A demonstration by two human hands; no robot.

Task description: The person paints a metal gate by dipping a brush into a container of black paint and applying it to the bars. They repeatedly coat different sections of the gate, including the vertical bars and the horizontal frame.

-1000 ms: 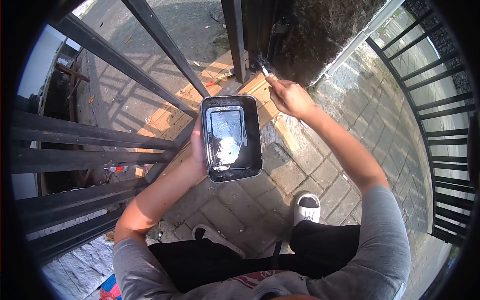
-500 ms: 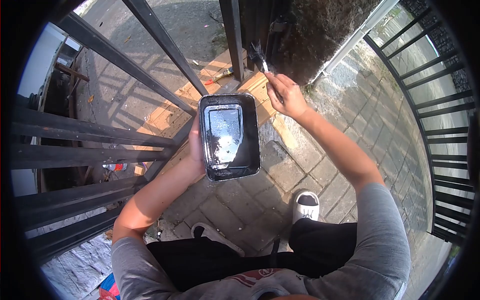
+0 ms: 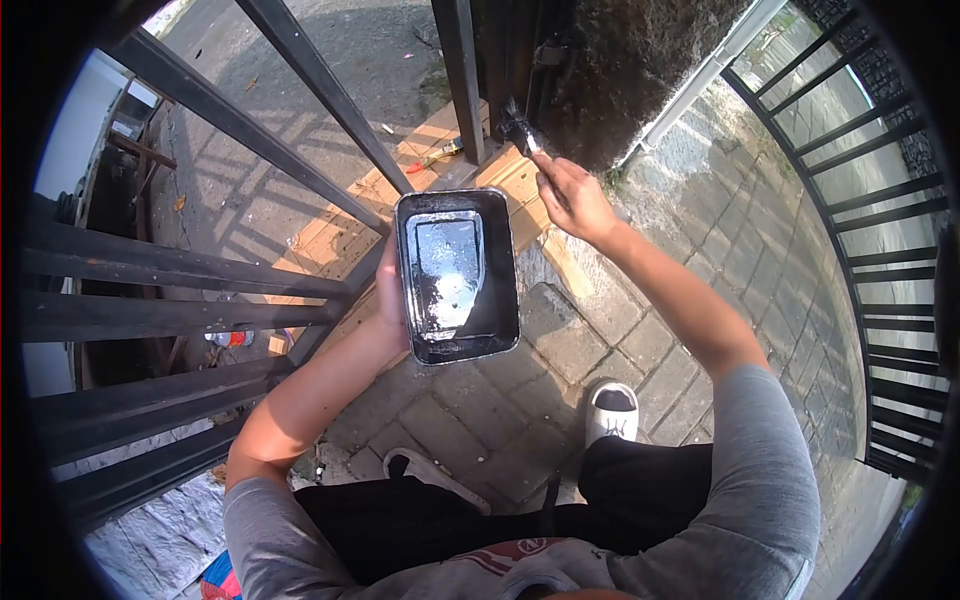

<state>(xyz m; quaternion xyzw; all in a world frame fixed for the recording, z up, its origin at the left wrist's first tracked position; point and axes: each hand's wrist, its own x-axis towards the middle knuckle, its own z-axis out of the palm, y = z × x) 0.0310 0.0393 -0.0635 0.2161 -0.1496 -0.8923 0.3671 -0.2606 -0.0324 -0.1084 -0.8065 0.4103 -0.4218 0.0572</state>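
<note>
A black rectangular paint tray [image 3: 507, 285] with shiny dark paint in it rests in my left hand [image 3: 391, 285], whose fingers are partly hidden behind its left side. My right hand [image 3: 574, 200] is closed around the handle of a paintbrush [image 3: 533, 143]. The brush's dark bristles are at the foot of a dark gate post [image 3: 510, 60], near the base of the bars. Just left of them stands a metal gate bar [image 3: 457, 75].
Wooden planks [image 3: 330, 215] lie under the dark gate bars [image 3: 180, 75]. A red and yellow brush-like tool [image 3: 436, 156] rests on them. A rough wall [image 3: 630, 60] stands right of the post. Paving bricks [image 3: 465, 415] lie around my shoes [image 3: 612, 412]. Another fence [image 3: 860, 215] borders the right.
The paintbrush and my right hand have moved slightly down, with the bristles staying near the post's foot. My left hand keeps the tray in nearly the same place.
</note>
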